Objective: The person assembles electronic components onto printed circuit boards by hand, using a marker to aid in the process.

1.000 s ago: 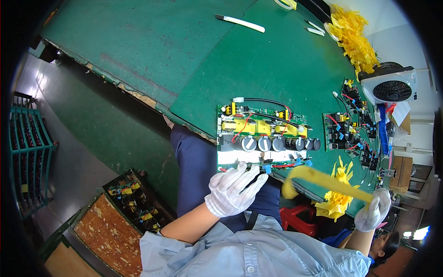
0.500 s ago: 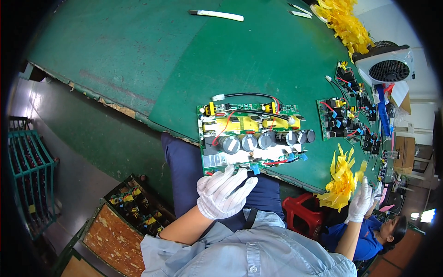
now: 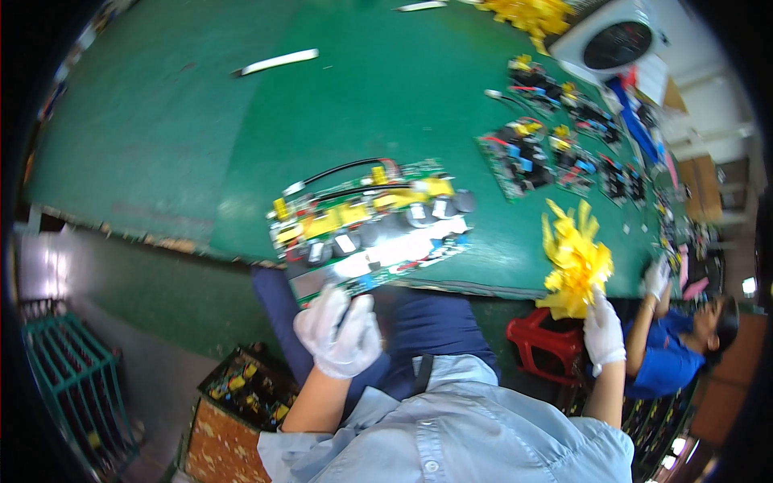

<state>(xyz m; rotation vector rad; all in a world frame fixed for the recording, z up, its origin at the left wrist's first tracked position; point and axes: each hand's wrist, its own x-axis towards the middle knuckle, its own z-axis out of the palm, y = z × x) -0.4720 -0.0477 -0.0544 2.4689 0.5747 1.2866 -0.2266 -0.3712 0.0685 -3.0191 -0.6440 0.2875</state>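
A long green circuit board [image 3: 386, 278] lies at the table's near edge, with yellow-wrapped parts, a row of black round capacitors, a bright metal strip and black and red wires. My left hand [image 3: 338, 334], in a white glove, is at its lower left edge. The fingers are spread, and the tips reach or nearly touch the board; blur hides the exact contact. Farther right, my gloved right hand [image 3: 604, 334] has its fingertips at the lower edge of a bunch of yellow strips [image 3: 576, 266]. The fingers are smeared, and whether they grip a strip does not show.
Several more circuit boards [image 3: 515, 157] lie at the right on the green table [image 3: 362, 97]. A white-handled tool [image 3: 278, 61] lies farther back, and a fan [image 3: 616, 44] stands far right. Below are a red stool [image 3: 535, 350] and a crate of parts [image 3: 250, 382]. A co-worker [image 3: 672, 354] sits at right.
The view has turned, shifting the table and board leftward. My right hand has come to the bunch of yellow strips from just right of it. My left hand stays by the board's lower left edge.
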